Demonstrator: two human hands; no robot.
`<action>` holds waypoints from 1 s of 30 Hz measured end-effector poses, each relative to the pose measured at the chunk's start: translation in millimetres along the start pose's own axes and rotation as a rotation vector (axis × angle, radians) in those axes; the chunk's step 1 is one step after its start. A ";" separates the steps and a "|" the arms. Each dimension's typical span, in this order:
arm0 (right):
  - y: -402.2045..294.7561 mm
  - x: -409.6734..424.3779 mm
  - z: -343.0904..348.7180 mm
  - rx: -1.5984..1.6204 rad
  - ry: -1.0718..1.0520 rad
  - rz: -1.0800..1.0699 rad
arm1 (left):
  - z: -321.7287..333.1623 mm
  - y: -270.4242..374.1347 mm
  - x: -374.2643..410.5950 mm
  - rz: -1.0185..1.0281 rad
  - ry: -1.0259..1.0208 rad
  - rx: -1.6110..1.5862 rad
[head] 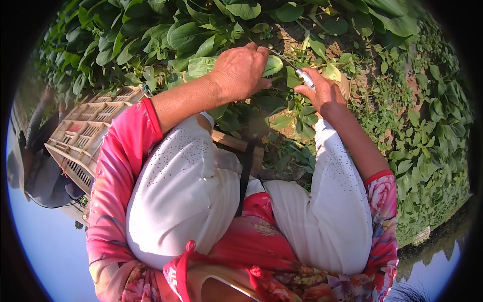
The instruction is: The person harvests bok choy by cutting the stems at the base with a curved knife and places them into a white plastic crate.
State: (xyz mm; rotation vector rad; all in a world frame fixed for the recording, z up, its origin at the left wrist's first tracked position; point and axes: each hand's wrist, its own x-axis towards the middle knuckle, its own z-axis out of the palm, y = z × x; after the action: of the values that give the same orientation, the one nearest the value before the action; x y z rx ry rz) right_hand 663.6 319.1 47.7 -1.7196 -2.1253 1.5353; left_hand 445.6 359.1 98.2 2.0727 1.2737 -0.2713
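My left hand (243, 71) is closed around a leafy green that looks like bok choy (274, 66). Its pale stem base sticks out to the right of my fingers, and a broad leaf shows on the other side. In my right hand (326, 90) is a tool with a silvery handle (306, 78), apparently a knife. Its thin blade (281, 56) reaches left, close to the bok choy's base; whether it touches is hard to tell. Both hands are above the planted ground, in front of my knees.
Dense bok choy plants (188, 36) grow ahead. Low weeds (377, 109) cover soil at the right. A slatted plastic crate (92, 124) stands at my left, with another person (41, 162) beyond it. Between my legs are a wooden piece (230, 140) and a dark strap (246, 177).
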 end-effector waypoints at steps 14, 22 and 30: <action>9.5 1.1 19.8 -0.124 -0.039 0.092 | 44.9 -44.2 -10.1 -0.194 -0.031 -0.001; 9.3 15.6 22.5 0.023 -0.162 0.069 | 39.1 -43.9 -7.7 -0.214 -0.035 0.032; 16.7 -22.8 -11.5 0.450 0.061 0.174 | 15.5 -35.8 -6.2 -0.251 0.012 -0.313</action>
State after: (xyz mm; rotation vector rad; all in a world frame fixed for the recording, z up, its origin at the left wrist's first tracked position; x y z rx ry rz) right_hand 691.3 308.3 54.7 -1.7837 -1.4798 1.7995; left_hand 414.7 355.1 74.0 1.6564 1.4828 -0.1583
